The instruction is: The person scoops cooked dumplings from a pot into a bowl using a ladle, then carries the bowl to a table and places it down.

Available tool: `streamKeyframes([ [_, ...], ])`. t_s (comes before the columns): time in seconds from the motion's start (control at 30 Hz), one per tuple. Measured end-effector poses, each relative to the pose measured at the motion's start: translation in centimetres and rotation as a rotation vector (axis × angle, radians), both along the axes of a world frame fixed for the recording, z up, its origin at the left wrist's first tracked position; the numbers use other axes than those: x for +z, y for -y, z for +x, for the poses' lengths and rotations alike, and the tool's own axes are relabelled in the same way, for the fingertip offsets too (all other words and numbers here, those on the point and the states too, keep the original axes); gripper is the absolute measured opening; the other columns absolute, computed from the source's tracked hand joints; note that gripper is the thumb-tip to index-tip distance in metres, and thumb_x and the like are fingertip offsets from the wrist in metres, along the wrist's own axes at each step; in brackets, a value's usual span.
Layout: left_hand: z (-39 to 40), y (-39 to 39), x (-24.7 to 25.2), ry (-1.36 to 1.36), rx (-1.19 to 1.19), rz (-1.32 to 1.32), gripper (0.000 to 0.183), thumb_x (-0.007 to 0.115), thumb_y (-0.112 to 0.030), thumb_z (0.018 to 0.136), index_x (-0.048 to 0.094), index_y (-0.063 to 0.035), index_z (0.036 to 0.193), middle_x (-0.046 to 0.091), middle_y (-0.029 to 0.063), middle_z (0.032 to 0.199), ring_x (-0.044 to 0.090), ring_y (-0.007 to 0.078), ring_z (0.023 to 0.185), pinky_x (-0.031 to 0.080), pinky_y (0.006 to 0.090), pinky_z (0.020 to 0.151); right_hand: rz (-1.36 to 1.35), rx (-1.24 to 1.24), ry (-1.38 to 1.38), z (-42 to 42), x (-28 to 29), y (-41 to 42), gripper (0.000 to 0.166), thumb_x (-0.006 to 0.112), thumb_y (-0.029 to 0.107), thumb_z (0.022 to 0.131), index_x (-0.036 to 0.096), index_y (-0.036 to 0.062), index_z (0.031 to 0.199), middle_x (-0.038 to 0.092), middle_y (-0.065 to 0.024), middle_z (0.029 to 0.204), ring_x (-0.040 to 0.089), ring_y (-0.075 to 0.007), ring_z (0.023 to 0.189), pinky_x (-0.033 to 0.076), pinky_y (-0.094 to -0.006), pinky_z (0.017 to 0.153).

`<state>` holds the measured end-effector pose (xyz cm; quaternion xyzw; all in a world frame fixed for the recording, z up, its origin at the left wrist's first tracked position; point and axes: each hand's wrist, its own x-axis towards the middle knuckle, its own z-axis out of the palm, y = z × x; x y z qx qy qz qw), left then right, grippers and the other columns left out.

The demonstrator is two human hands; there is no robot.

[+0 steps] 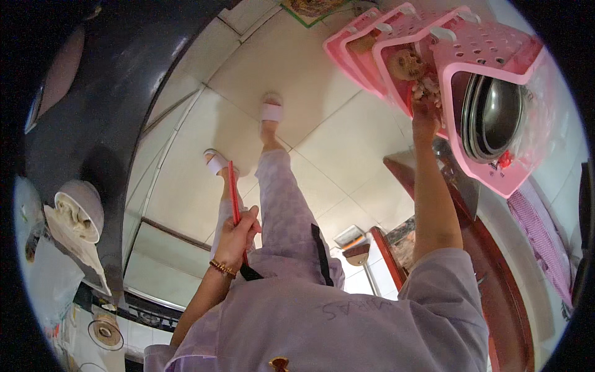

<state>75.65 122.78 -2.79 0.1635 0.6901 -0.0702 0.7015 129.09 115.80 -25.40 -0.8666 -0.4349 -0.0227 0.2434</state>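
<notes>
My left hand (239, 232) is closed around a pair of red chopsticks (234, 190), whose far ends point away from me over my legs. At the right, my right arm is stretched out and my right hand (425, 114) reaches into a tier of a pink plastic storage rack (448, 93). Its fingers are at small whitish pieces (425, 90), perhaps garlic; whether they grip any is not clear. Beside these lies a round brownish item (406, 64). The nearest tier holds nested metal bowls (497, 118) and a clear plastic bag.
A dark countertop (121, 107) runs along the left, bearing a white bowl (81, 211) with pale contents. A red-brown wooden edge (502, 288) curves at lower right. Near it are a dustpan (349, 236) and a broom (357, 255). A checked cloth (541, 237) hangs below the rack.
</notes>
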Motion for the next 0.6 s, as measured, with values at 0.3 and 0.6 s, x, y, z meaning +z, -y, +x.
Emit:
streamKeyframes([
  [0.3,-3.3,1.9,-2.2,-0.049,-0.012,-0.018,0.046,0.064,-0.039,0.095,0.055,-0.0099,0.060,0.040,-0.0075,0.053,0.028,0.0036,0.046,0.020,0.0231,0.045,-0.067,-0.052,0.145,-1.3,1.8,-1.3,0.026,0.081,0.025,0.079,0.072,0.0022,0.088,0.068,-0.0084,0.072,0.063,-0.0217,0.065,0.053,-0.0341,0.067],
  [0.6,-6.4,2.6,-3.2,-0.073,-0.019,-0.045,0.046,0.066,-0.039,0.094,0.056,-0.0108,0.059,0.040,-0.0073,0.051,0.030,0.0041,0.043,0.021,0.0230,0.042,-0.142,0.015,0.218,-1.7,3.1,-1.6,0.029,0.073,0.031,0.082,0.072,0.0049,0.094,0.069,-0.0192,0.089,0.066,-0.0391,0.084,0.052,-0.0476,0.077],
])
